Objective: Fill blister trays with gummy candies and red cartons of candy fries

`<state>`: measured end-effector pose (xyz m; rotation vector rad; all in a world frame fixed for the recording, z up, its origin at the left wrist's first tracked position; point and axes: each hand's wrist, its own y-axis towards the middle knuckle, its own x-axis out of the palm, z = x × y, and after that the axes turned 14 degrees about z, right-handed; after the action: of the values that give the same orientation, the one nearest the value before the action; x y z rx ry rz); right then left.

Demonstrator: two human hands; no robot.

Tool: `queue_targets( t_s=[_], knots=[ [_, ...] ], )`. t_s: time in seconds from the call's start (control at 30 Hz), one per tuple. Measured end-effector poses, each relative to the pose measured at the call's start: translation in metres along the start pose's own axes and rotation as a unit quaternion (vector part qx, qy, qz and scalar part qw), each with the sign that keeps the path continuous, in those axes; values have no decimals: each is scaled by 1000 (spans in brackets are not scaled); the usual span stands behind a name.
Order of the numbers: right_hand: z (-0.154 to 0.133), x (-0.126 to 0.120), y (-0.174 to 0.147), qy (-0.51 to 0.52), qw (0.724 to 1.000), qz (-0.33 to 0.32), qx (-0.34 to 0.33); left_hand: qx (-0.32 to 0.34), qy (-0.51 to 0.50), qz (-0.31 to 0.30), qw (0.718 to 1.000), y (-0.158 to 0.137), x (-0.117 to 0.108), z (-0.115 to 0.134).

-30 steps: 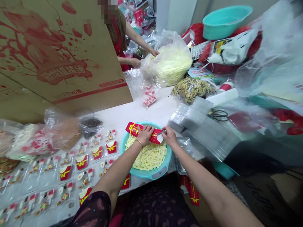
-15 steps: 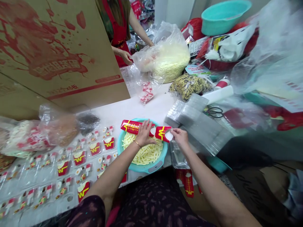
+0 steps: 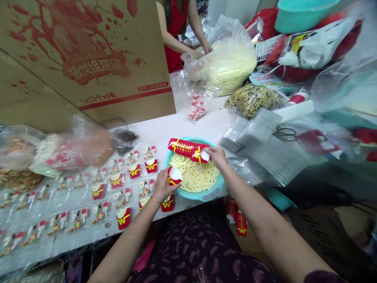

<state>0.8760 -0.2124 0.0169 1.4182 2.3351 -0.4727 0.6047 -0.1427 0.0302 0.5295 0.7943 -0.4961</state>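
Note:
My left hand [image 3: 163,188] holds a small red fry box [image 3: 174,177] with a yellow mark and white inside, over the left rim of a turquoise basin [image 3: 192,195]. In the basin lies a heap of pale yellow miniature fries [image 3: 198,175]. A long nested stack of the same red boxes [image 3: 183,147] lies across the basin's far side. Fingers of my right hand [image 3: 217,156] pinch the open fry box [image 3: 201,155] at the stack's right end. Left of the basin, small filled fry boxes [image 3: 151,166] lie on clear packets in rows.
Packets with tiny food pieces [image 3: 101,210] cover the left of the table. Behind them stand bags of pieces [image 3: 60,155] and a large carton [image 3: 97,59]. A person in a red apron [image 3: 176,23] handles a big bag of fries [image 3: 232,67]. Clear plastic packs [image 3: 265,153] and scissors [image 3: 285,134] lie right.
My left hand has left the stack and moved toward me and left, now with a fry box in it. My right hand has come left to the stack's end. The view has shifted.

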Motion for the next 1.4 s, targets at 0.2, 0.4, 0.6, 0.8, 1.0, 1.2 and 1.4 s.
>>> queue_targets(
  t_s=[0.2, 0.4, 0.6, 0.8, 1.0, 1.2, 1.4],
  knots=[
    [5, -10, -38, -240, 929, -66, -273, -35, 17, 17, 999, -42, -31, -32],
    [26, 8, -95, -449, 752, -290, -386, -24, 13, 14, 1000, -58, -24, -29],
    [30, 12, -77, -367, 789, -339, -358, -25, 2, 18, 1000, -58, -24, -20],
    [23, 0, -63, -106, 917, -349, -161, -12, -3, 13, 1000, -47, -16, -6],
    [-4, -3, -64, 63, 934, -352, 23, 11, -1, -10, 1000, -24, 5, 6],
    [-17, 16, -86, 25, 940, -336, -48, 5, 15, -5, 1000, -9, 30, 16],
    [-22, 25, -103, -70, 924, -262, -272, 0, 18, 23, 1000, -11, 37, 22]
  ],
)
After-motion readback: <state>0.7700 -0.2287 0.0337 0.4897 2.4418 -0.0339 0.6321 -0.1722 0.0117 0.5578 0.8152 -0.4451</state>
